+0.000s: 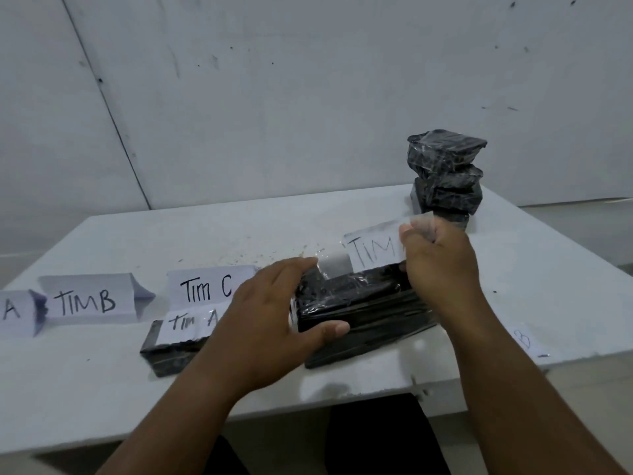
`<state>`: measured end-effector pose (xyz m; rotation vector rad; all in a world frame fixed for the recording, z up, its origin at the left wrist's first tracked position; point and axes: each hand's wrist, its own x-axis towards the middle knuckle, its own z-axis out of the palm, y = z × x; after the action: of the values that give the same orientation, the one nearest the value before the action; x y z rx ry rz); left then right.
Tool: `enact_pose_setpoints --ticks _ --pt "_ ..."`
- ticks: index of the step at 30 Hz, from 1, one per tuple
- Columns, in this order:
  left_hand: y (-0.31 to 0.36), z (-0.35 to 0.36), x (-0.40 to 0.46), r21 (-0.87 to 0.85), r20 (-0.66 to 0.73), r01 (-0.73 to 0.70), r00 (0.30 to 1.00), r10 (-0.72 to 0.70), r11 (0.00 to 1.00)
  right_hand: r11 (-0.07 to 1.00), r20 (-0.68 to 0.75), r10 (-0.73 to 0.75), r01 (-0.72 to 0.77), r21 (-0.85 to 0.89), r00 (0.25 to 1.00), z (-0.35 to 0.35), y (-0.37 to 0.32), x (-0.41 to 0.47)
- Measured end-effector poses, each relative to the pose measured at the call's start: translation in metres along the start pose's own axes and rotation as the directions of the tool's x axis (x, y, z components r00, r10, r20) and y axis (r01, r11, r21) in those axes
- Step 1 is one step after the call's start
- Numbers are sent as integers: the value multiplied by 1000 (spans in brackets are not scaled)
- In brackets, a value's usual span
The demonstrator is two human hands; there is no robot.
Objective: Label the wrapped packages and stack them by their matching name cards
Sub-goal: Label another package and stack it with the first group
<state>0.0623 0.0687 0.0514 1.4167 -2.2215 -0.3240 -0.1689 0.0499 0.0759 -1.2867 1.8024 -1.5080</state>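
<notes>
Gripping the near-left end of a black wrapped package [356,310] with the left hand [274,313], thumb curled round the front edge, fingers over the top. Pinching with the right hand [435,258] the right end of a paper label [373,250] reading "TIM", last letter hidden behind the fingers, clear tape trailing from both ends of the slip. Holding that label just above the package's far edge, tilted, not yet pressed flat. Resting the package on the white table [102,389], seemingly atop another black package, though hard telling where one ends.

Lying just left, partly under the left forearm: a second package [164,351] already wearing a "TIM A" label [186,323].

Standing beyond that, three folded name cards: "Tim C" [205,289], "TIMB" [87,299], and one cut off at the frame's left edge showing only "A" [12,310]. Lying near the right table edge, a faint paper slip [522,339], writing unclear.

Waiting at the far right, a leaning stack of black packages [445,173], unlabelled as far as visible.

Judging the step: labelling, mid-application. Next probably calling for lowering the slip squarely, smoothing tape down both ends while keeping the package pinned, then reading the hidden letter before carrying the package to its matching card.
</notes>
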Motion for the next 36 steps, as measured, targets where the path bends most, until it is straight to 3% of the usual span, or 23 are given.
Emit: enact_pose_setpoints --ticks 9,14,16,20,22,26,29,36 --pt "-26 -25 5 1 126 105 987 -104 994 999 145 41 -46 30 989 13 0 -11" --pt "-40 -43 3 -47 167 143 977 -133 989 956 208 111 -161 245 972 16 -10 -17" --pt "-42 -42 2 -140 140 149 982 -130 979 928 218 140 -205 310 966 15 -12 -17" --pt "-29 -35 9 -417 -73 145 979 -192 897 918 235 151 -225 328 960 14 -13 -18" --pt "-21 -32 17 -496 -147 131 961 -232 858 926 245 146 -220 307 958 14 -13 -19" --pt "-15 -28 28 -499 -244 114 932 -266 859 950 261 118 -185 252 958 13 -13 -19" --pt "-14 -27 31 -486 -246 142 924 -291 862 966 250 110 -163 200 962 10 -13 -17" --pt "-14 -25 35 -393 -206 248 915 -347 886 990 141 -38 56 -126 989 2 -7 -10"
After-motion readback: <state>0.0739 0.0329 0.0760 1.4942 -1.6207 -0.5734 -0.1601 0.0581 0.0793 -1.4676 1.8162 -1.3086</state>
